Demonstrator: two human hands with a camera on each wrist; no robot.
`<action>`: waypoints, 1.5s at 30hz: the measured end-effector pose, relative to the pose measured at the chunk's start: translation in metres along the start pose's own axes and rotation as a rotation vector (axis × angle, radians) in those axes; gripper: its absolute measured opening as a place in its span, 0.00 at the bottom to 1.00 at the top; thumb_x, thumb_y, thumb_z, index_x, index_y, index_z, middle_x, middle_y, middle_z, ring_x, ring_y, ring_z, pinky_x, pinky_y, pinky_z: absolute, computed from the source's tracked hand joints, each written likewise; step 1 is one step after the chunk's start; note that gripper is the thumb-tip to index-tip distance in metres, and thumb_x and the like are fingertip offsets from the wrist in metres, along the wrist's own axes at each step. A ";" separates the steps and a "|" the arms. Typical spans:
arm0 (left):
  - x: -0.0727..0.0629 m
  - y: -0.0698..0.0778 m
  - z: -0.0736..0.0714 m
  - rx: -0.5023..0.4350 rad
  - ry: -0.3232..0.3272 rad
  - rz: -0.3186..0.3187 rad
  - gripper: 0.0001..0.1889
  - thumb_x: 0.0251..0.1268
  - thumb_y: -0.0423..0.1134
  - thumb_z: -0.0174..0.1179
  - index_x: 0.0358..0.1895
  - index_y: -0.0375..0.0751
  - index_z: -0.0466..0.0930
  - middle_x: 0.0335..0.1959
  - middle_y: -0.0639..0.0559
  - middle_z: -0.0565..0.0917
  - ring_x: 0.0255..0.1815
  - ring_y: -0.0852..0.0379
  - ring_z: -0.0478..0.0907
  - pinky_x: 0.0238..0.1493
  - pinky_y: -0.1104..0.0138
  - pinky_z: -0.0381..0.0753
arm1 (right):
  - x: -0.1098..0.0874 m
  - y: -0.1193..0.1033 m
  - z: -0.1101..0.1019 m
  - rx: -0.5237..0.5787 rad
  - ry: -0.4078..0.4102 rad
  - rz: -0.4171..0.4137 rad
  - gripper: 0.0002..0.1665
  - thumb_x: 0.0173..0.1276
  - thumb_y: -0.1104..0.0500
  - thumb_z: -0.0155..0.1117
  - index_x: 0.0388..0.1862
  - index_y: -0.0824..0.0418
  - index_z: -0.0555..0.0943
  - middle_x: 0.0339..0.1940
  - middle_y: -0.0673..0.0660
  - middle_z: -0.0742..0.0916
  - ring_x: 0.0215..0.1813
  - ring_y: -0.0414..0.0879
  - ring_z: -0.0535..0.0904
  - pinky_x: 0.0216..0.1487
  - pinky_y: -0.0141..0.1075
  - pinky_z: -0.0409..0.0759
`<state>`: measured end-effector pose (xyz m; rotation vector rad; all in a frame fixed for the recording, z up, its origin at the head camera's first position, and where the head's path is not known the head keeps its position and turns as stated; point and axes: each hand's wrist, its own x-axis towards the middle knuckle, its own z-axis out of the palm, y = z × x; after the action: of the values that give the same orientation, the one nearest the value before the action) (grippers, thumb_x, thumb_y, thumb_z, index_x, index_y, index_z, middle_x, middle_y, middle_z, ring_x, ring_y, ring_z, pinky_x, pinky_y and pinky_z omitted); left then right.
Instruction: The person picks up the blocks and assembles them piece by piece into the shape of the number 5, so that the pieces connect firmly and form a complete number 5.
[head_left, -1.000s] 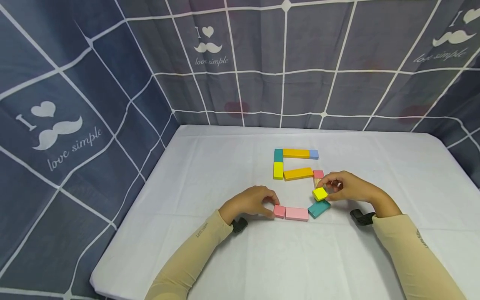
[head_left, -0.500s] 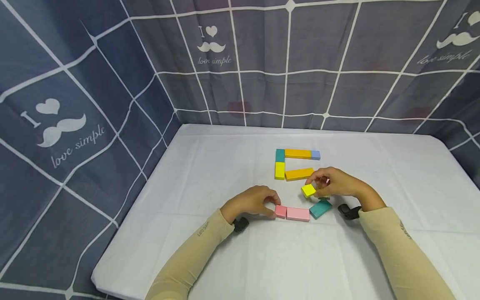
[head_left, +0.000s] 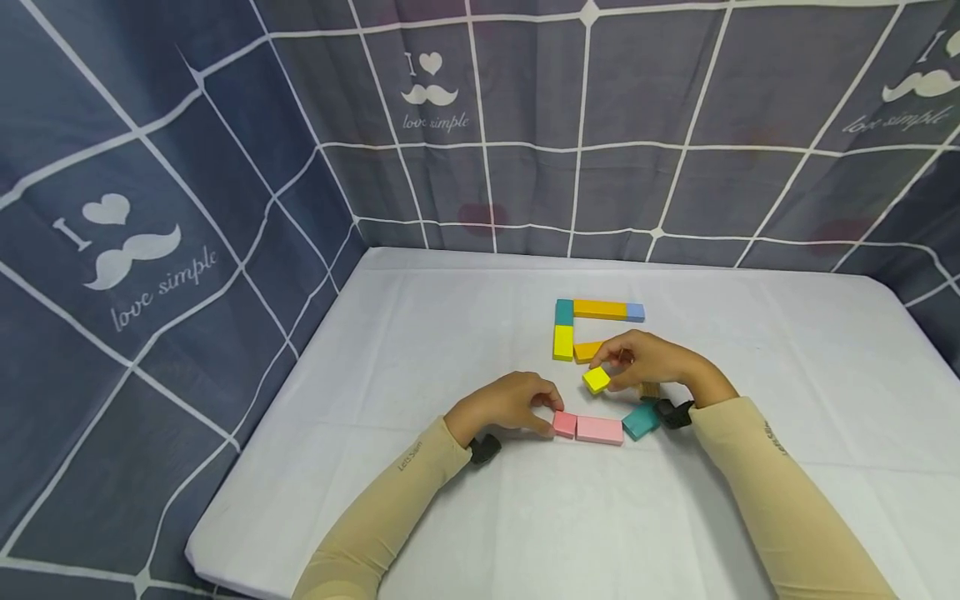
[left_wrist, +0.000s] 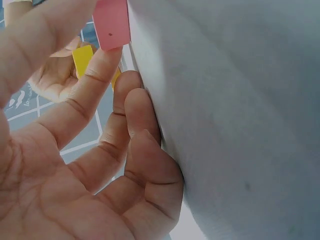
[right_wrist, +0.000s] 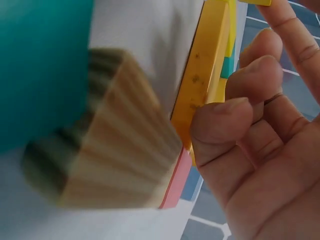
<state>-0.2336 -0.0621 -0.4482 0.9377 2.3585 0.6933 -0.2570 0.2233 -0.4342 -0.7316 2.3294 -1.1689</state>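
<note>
My left hand [head_left: 504, 407] rests low on the white cloth, thumb and index finger at either side of a small pink block [head_left: 565, 424]. Beside that block lies a longer pink block [head_left: 600, 430], then a slanted teal block [head_left: 640, 421]. My right hand [head_left: 654, 360] pinches a yellow block [head_left: 596, 381] between thumb and fingertips, held tilted over the space behind the pink blocks. Under the right hand, a block with bare striped wood grain [right_wrist: 125, 145] stands between the teal block and a pink-red block [right_wrist: 176, 182].
Farther back, an orange block [head_left: 600, 309], a pale blue block [head_left: 635, 312], a teal block [head_left: 564, 312] and a flat yellow block [head_left: 563, 342] form a bracket shape. A second orange block [head_left: 587, 352] is partly covered by the right hand. Grid-patterned curtains [head_left: 525, 100] surround the table.
My right hand has carried the yellow block leftward, from above the slanted teal block to behind the pink blocks. The left hand keeps its place at the small pink block.
</note>
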 end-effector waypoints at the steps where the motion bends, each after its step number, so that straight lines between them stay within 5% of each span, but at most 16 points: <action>1: 0.000 0.000 0.000 0.002 -0.001 0.002 0.15 0.64 0.38 0.80 0.52 0.46 0.89 0.44 0.58 0.85 0.46 0.59 0.75 0.54 0.69 0.75 | 0.002 0.000 0.001 -0.001 -0.006 -0.003 0.18 0.60 0.71 0.79 0.51 0.67 0.89 0.33 0.53 0.78 0.37 0.46 0.72 0.39 0.32 0.71; 17: -0.001 0.000 0.001 -0.016 0.004 0.002 0.15 0.63 0.37 0.80 0.51 0.45 0.90 0.44 0.58 0.85 0.45 0.59 0.74 0.54 0.69 0.74 | 0.030 -0.008 0.009 -0.071 -0.081 0.059 0.19 0.61 0.71 0.79 0.52 0.65 0.90 0.26 0.50 0.74 0.33 0.46 0.70 0.37 0.33 0.67; 33: -0.001 0.000 0.000 -0.006 -0.007 0.011 0.14 0.65 0.37 0.80 0.51 0.45 0.90 0.44 0.58 0.85 0.44 0.59 0.73 0.53 0.68 0.73 | 0.037 -0.017 0.017 -0.048 -0.142 0.108 0.19 0.62 0.72 0.78 0.53 0.69 0.88 0.25 0.50 0.74 0.30 0.45 0.68 0.33 0.31 0.66; 45: 0.000 0.002 0.000 0.018 -0.008 -0.001 0.14 0.65 0.39 0.80 0.51 0.47 0.89 0.43 0.58 0.84 0.45 0.60 0.73 0.54 0.68 0.73 | 0.002 -0.018 0.002 0.016 0.035 0.026 0.15 0.75 0.67 0.71 0.57 0.71 0.85 0.29 0.52 0.76 0.33 0.43 0.71 0.39 0.33 0.70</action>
<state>-0.2325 -0.0608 -0.4471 0.9449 2.3612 0.6679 -0.2525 0.2119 -0.4206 -0.6782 2.3485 -1.1972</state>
